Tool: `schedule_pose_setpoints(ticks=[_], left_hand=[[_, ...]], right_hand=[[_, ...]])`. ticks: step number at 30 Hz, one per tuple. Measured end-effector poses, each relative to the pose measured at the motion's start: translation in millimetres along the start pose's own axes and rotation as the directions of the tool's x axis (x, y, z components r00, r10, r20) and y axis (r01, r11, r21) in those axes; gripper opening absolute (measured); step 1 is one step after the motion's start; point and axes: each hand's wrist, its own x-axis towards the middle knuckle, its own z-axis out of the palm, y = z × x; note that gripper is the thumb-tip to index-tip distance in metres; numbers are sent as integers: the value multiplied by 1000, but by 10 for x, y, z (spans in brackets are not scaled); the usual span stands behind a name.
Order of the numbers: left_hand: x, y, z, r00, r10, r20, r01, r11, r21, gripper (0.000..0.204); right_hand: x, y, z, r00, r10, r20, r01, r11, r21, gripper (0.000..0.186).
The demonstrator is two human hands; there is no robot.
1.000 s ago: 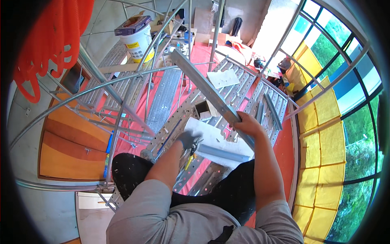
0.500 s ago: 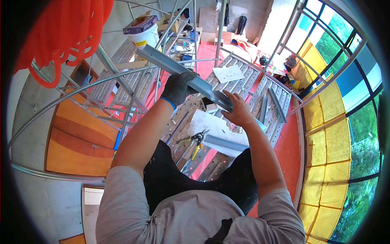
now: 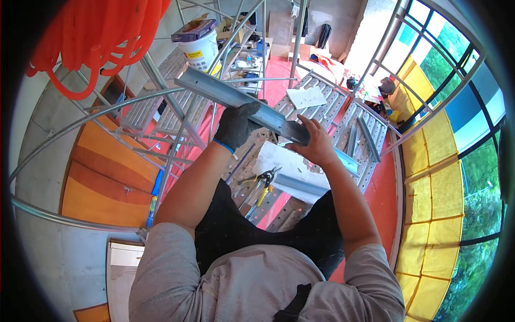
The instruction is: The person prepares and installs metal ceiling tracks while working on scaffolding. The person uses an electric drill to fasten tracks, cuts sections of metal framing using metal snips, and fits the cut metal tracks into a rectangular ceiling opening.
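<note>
A long grey metal channel (image 3: 209, 87) is held at a slant across my view, with a notch or bend near its right part. My left hand (image 3: 236, 124), in a dark glove with a blue cuff, is closed on it near the middle. My bare right hand (image 3: 316, 140) grips it around the notched part. Below, tin snips (image 3: 264, 193) with yellow and black handles lie by a white board (image 3: 273, 156). A shorter metal piece (image 3: 300, 185) rests on that board.
Perforated scaffold planks (image 3: 365, 153) lie over red flooring. Steel tube frames (image 3: 171, 96) surround me, with coiled orange hose (image 3: 96, 37) at upper left. A white bucket (image 3: 196, 51) and cluttered bench stand behind. A person (image 3: 387, 86) is near the windows; yellow panels (image 3: 429, 188) line the right.
My left hand has left the tin snips and moved up onto the channel. The channel's far end has swung left, and my right hand has shifted slightly up along with it.
</note>
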Motion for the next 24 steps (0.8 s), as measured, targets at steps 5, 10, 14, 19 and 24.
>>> schedule_pose_setpoints(ticks=[5,10,14,19,24], left_hand=[[23,-207,-14,998,-13,57,11,999,42,35],[36,-343,-80,992,-51,117,39,993,107,36],[43,-358,-78,992,-33,122,22,996,91,33],[107,-274,-238,998,-29,51,29,999,18,33],[132,-249,-116,997,-62,50,65,996,-56,35]], right_hand=[[45,-109,27,988,-97,-116,89,993,-72,103],[79,-164,44,1000,-24,5,24,998,51,101],[73,-116,76,999,1,49,-5,998,67,103],[67,-147,81,996,-5,93,-2,997,80,99],[79,52,110,989,120,81,-116,992,-53,76]])
